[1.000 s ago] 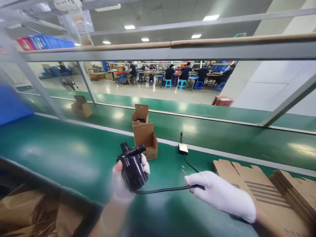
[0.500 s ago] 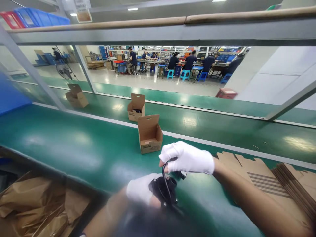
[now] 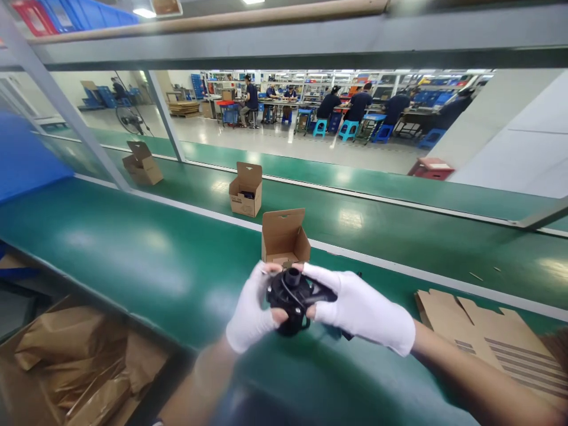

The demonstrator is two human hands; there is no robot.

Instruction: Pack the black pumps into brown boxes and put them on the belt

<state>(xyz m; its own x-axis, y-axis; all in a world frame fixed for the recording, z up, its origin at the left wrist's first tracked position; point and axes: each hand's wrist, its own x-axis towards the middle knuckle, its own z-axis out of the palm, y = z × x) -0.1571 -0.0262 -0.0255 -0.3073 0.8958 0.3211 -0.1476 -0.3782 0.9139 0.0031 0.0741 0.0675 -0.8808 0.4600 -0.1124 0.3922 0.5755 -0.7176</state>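
A small black pump-like device (image 3: 290, 299) with a black cable looped over it sits between both my white-gloved hands, above the near green belt. My left hand (image 3: 251, 310) grips its left side. My right hand (image 3: 361, 307) closes on its right side and on the cable. Just beyond the device stands an open brown cardboard box (image 3: 284, 239), flap up.
Flat unfolded cartons (image 3: 483, 340) lie at the right. A second open box (image 3: 246, 189) and a third (image 3: 142, 163) stand on the far belt. A carton of brown paper (image 3: 66, 367) sits at lower left. People work at tables in the background.
The cable, stretched out to the right a second ago, is now wound on the device. Both hands have come together on it, closer to the open box.
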